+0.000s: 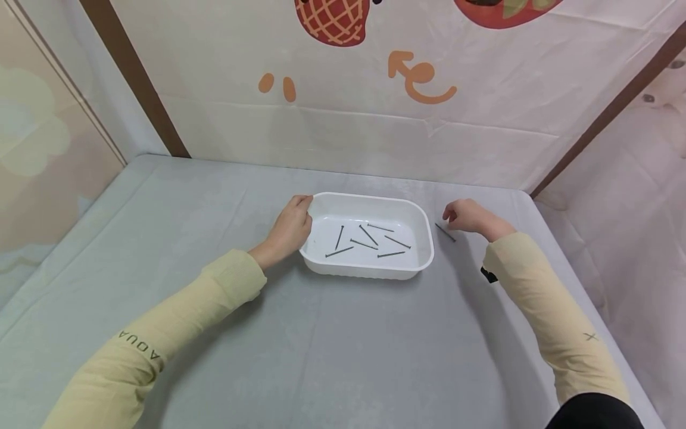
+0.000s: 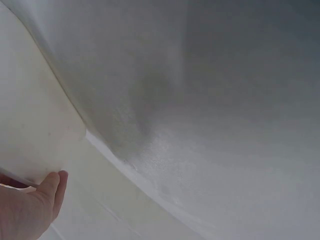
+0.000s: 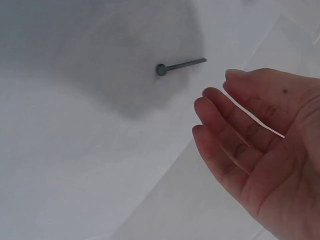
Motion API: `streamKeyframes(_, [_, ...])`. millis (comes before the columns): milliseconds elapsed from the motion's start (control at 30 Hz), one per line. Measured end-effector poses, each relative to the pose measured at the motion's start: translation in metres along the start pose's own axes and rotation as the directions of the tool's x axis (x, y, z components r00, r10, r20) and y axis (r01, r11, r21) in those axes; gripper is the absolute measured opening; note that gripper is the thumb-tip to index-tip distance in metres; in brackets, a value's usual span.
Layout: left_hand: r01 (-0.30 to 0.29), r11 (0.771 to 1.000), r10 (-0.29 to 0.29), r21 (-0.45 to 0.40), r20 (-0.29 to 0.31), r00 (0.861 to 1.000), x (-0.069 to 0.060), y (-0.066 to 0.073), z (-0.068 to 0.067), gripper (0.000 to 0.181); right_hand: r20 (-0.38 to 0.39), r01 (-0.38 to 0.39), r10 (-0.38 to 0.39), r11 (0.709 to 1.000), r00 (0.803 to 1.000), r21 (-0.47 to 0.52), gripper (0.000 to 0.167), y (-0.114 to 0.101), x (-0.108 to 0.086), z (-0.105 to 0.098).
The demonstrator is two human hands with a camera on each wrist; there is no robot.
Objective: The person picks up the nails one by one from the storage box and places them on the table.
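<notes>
A white plastic tub (image 1: 354,271) stands on the table, and my left hand (image 1: 292,226) grips its left rim with the thumb and fingers. In the left wrist view that hand (image 2: 27,207) shows at the lower left, pinching the edge. Several dark metal nails (image 1: 364,244) lie scattered on the tub's floor. One more nail (image 1: 445,232) lies on the table right of the tub. Beside it hovers my right hand (image 1: 467,215). In the right wrist view its fingers are loosely bent and hold nothing, a little apart from the nail (image 3: 185,65).
A pale grey cloth (image 1: 348,345) covers the table. A white curtain (image 1: 343,137) with printed figures hangs along the back edge. Brown strips (image 1: 139,77) run down at either side. A small black object (image 1: 489,274) shows beneath the right cuff.
</notes>
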State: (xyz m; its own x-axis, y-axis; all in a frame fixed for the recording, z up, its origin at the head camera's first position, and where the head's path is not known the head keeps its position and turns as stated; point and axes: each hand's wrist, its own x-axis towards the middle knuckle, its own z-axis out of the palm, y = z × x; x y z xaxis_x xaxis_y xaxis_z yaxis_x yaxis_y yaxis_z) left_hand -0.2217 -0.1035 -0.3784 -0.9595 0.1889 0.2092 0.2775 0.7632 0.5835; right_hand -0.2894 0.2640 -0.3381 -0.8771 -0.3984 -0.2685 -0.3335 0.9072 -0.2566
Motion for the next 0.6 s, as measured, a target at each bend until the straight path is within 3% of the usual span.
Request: streamKeyframes(600, [0.003,1.000,-0.003,0.004,0.004,1.000,0.000,0.000,0.000,0.044,0.002,0.021,-0.020,0.997,1.000,-0.075,0.026,-0.024,-0.005,-0.013])
